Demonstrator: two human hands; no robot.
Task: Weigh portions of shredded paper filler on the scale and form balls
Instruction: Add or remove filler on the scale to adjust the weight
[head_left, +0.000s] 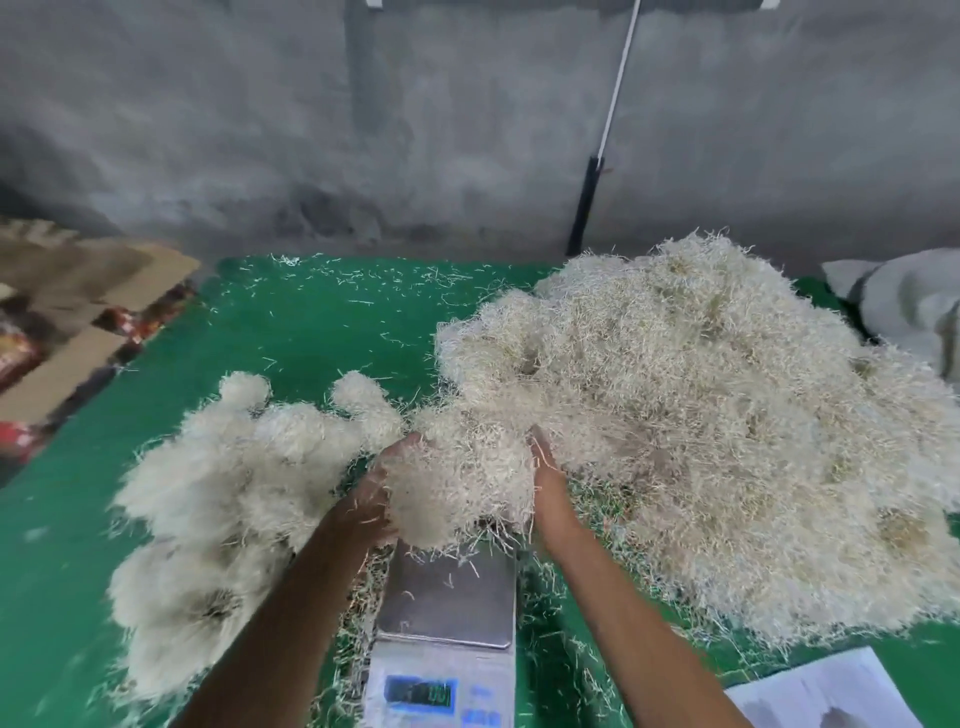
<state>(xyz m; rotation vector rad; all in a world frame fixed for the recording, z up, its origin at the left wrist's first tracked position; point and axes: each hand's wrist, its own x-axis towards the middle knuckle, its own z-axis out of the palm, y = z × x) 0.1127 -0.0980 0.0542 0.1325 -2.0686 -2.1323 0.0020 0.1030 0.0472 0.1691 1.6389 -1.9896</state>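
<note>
Both hands, left hand and right hand, cup a clump of shredded paper above the scale, apparently for weighing.

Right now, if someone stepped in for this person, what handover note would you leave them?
Left hand and right hand cup a clump of shredded paper between them above the scale.
Big loose pile lies to the right; formed balls sit to the left on the green table.
Done: several balls.
Left: weigh this clump (display unreadable), ball it, and keep working through the pile.
</note>
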